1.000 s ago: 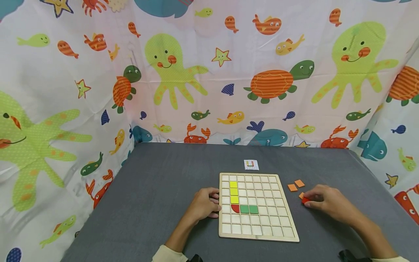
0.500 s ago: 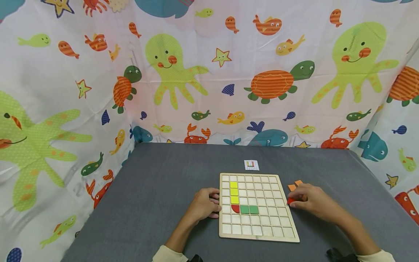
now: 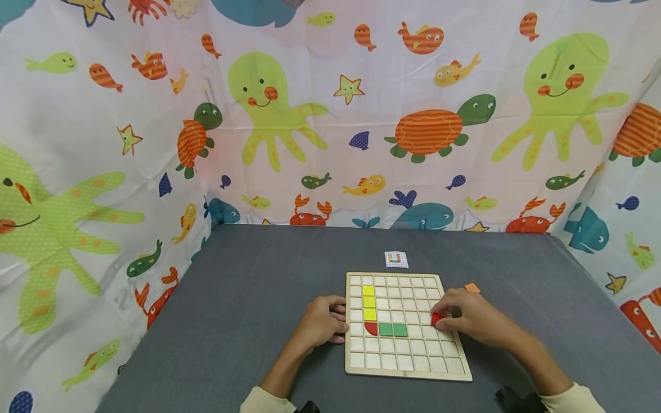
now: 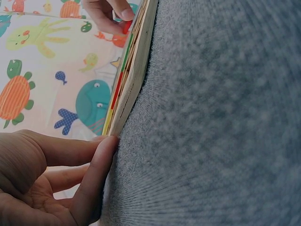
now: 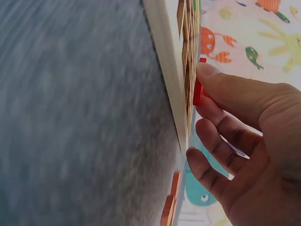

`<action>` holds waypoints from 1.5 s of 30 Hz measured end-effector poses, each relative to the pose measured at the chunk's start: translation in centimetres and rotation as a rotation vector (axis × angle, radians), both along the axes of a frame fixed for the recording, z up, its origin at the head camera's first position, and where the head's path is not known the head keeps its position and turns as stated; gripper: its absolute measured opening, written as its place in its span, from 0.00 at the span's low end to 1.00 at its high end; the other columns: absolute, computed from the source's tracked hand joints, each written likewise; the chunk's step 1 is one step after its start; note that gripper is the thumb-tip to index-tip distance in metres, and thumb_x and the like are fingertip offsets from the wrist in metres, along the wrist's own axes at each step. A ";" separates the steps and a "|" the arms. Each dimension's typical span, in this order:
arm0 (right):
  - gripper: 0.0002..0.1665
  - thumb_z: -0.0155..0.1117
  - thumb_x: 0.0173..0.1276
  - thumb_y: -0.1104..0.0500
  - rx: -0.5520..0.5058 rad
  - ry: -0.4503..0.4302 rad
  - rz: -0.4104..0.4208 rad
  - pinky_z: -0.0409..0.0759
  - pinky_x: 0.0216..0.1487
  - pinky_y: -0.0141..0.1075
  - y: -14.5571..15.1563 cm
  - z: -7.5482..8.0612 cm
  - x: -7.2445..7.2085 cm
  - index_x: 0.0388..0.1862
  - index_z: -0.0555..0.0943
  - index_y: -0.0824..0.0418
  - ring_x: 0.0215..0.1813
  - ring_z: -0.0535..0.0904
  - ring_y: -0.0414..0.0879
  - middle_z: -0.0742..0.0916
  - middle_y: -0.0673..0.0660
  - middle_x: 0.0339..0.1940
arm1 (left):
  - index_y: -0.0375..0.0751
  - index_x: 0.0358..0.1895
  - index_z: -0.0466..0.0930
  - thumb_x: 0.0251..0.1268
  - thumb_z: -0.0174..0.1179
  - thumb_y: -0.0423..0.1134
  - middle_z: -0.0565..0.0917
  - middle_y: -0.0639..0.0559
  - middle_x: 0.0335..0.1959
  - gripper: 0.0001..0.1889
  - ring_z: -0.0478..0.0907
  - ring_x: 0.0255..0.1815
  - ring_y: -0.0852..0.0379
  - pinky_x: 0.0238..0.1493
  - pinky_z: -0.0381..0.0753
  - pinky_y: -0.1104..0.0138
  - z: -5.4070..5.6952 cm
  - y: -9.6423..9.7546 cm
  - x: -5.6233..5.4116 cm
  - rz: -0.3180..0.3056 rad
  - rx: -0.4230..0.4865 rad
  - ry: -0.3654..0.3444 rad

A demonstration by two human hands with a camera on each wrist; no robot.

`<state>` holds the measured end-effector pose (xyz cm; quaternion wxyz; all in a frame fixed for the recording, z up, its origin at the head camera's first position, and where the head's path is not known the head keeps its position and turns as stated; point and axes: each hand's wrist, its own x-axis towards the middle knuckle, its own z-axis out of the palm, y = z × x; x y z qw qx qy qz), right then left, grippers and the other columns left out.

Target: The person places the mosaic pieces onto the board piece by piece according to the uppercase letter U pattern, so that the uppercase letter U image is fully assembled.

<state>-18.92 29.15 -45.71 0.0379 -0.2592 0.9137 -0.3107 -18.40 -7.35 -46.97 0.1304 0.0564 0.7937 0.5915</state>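
A wooden grid board (image 3: 382,347) lies on the table with yellow square tiles (image 3: 369,302) in a column, a red quarter-round tile (image 3: 371,328) below them and two green square tiles (image 3: 393,330) beside it. My left hand (image 3: 322,324) holds the board's left edge; in the left wrist view thumb and finger (image 4: 96,162) meet at its rim. Between thumb and index finger, my right hand (image 3: 477,318) pinches another red tile (image 3: 436,318) over the board's right-hand columns. In the right wrist view this red tile (image 5: 198,89) stands edge-on close over the grid, the other fingers loosely bent.
Orange tiles (image 3: 472,287) lie on the grey table right of the board, partly hidden by the right hand. A small pattern card (image 3: 396,260) lies behind the board. A sea-animal printed cloth (image 3: 335,115) hangs around the table's back and sides.
My right hand has moved left with the red tile, from beside the orange tiles to over the board's right side. The left hand has stayed at the board's left edge.
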 end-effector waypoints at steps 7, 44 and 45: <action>0.07 0.76 0.71 0.51 -0.028 0.000 0.063 0.81 0.45 0.36 -1.5 -0.1 -0.1 0.46 0.90 0.48 0.47 0.79 0.40 0.86 0.43 0.44 | 0.30 0.66 0.80 0.57 0.71 0.18 0.82 0.41 0.49 0.30 0.84 0.45 0.52 0.29 0.93 0.60 0.0 0.0 0.1 0.005 -0.001 -0.005; 0.07 0.76 0.69 0.58 -0.022 -0.071 0.156 0.80 0.42 0.34 -3.8 -0.1 -0.3 0.44 0.91 0.47 0.43 0.78 0.40 0.86 0.43 0.41 | 0.30 0.66 0.80 0.57 0.72 0.19 0.82 0.42 0.49 0.30 0.84 0.45 0.52 0.29 0.93 0.60 -0.2 -0.1 0.0 0.005 0.006 -0.008; 0.07 0.76 0.70 0.58 -0.022 -0.071 0.159 0.81 0.42 0.35 -3.8 -0.1 -0.3 0.44 0.91 0.47 0.43 0.78 0.39 0.86 0.43 0.41 | 0.30 0.66 0.80 0.57 0.72 0.19 0.82 0.42 0.49 0.30 0.84 0.45 0.52 0.29 0.92 0.60 -0.2 0.0 0.0 0.006 0.003 -0.007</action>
